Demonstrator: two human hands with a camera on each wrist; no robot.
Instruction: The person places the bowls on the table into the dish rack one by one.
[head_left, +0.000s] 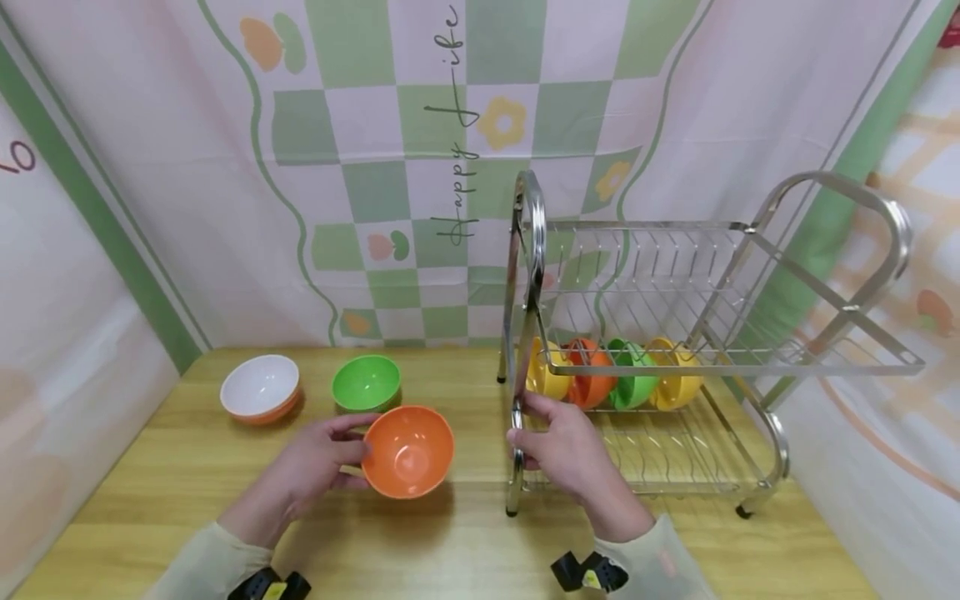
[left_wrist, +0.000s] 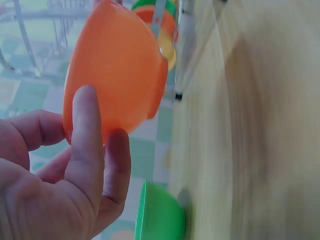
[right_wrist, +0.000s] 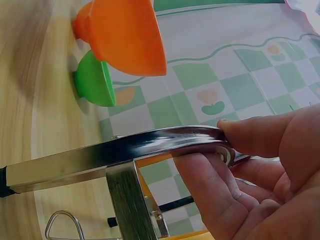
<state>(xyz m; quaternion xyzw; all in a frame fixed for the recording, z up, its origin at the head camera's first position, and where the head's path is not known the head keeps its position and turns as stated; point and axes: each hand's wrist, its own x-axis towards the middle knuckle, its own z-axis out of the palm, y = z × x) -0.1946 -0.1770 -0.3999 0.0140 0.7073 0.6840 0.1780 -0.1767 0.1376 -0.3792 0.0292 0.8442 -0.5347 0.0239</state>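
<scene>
My left hand [head_left: 324, 460] holds an orange bowl [head_left: 408, 452] by its left side, above the wooden table. In the left wrist view, the thumb and fingers [left_wrist: 86, 135] pinch the bowl near its rim, its foot facing the table. My right hand [head_left: 566, 442] grips the left upright of a two-tier metal dish rack [head_left: 534, 275]; the right wrist view shows thumb and fingers around the shiny tube [right_wrist: 170, 142]. Behind the held bowl stands a green bowl [head_left: 367, 382]. On the rack's lower tier several bowls, among them a red-orange one [head_left: 590, 375], stand on edge in a row.
A bowl white inside and orange outside [head_left: 261, 387] sits at the table's back left. The rack's upper tier [head_left: 645, 275] overhangs the lower one. A patterned curtain [head_left: 375, 200] hangs behind the wooden table [head_left: 480, 542]. Black wrist cameras [head_left: 588, 573] sit on both sleeves.
</scene>
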